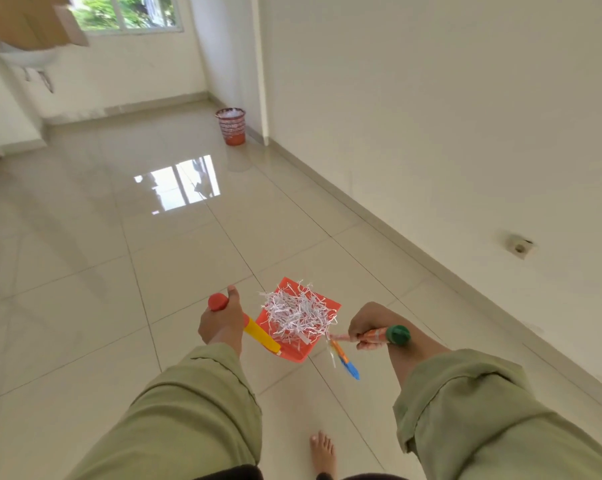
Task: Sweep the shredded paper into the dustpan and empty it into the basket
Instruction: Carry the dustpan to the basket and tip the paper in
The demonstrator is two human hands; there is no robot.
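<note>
The head view looks down a long, pale room. The floor (188,271) is large glossy cream tiles with thin dark joints, and a bright reflection of the window (126,12) lies on it midway down the room. A plain white wall (431,98) runs along the right with a low skirting at its foot and a small socket (519,245) set low in it. At the far end the window shows green leaves outside. At upper left a white basin (25,55) hangs on the wall, partly hidden by a blurred brown board at the frame's corner.

The basket (232,126), red and perforated, stands on the floor at the far right, just beside the wall corner, with white paper showing at its top. It is well apart from the person.

Near the bottom centre, the left hand (221,320) is curled round the yellow, red-capped handle of the dustpan (292,348), thumb up along it. The orange pan is held above the floor, with a heap of shredded paper (297,315) in it. The right hand (368,329) grips the broom (379,336) near its green end cap; the stick runs down to the left just beside the pan, and its blue part shows below. Both forearms wear olive-green sleeves. A bare foot (322,452) stands on the tiles at the bottom edge.
</note>
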